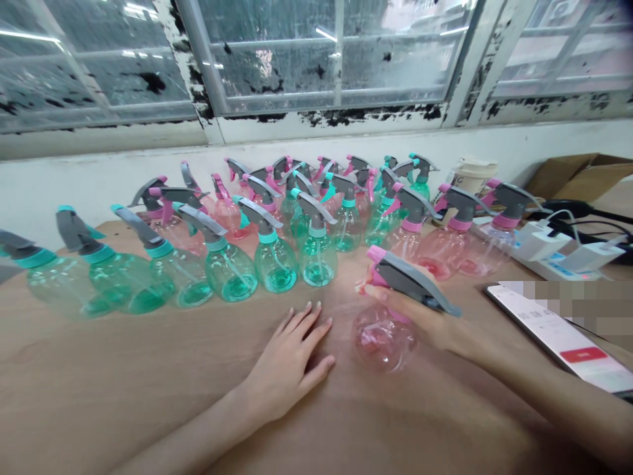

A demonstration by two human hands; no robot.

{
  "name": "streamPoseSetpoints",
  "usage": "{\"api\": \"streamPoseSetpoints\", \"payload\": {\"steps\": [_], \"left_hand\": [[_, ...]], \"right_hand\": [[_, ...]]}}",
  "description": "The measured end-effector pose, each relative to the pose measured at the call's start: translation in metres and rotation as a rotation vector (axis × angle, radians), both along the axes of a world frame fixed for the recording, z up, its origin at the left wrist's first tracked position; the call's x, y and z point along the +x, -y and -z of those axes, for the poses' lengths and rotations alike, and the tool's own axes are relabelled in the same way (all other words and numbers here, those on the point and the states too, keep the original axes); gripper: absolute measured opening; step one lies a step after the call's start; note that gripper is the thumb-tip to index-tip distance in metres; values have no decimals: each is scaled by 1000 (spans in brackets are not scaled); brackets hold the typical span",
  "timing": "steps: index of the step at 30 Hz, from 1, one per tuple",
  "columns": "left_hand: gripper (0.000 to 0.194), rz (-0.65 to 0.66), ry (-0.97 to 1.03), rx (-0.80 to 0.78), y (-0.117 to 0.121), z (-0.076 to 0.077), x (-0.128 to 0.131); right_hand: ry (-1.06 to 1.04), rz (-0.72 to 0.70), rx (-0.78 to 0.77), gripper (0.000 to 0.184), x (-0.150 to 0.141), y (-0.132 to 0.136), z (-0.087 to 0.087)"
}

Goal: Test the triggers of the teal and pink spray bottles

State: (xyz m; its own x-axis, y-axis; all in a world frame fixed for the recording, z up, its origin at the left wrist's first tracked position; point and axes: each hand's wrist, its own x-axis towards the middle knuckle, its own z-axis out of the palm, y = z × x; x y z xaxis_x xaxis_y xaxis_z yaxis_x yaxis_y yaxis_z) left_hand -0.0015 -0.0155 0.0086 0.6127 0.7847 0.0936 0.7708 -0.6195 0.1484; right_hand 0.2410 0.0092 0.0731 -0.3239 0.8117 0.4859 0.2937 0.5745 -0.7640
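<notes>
The pink spray bottle point(384, 336) stands upright on the near right of the table point(198, 382), my right hand point(413, 307) curled around its neck, my left hand point(291, 359) lying open and empty to its left, green bottles point(277, 264) beyond on the far left.
</notes>
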Motion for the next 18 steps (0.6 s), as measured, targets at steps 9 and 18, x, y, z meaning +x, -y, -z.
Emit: {"api": "streamPoseSetpoints", "payload": {"steps": [9, 18], "left_hand": [[53, -2, -18, 1, 0, 0, 0], [52, 3, 9, 1, 0, 1, -1]], "right_hand": [[-53, 1, -81, 24, -5, 1, -4], [-47, -28, -100, 14, -5, 2, -4]]}}
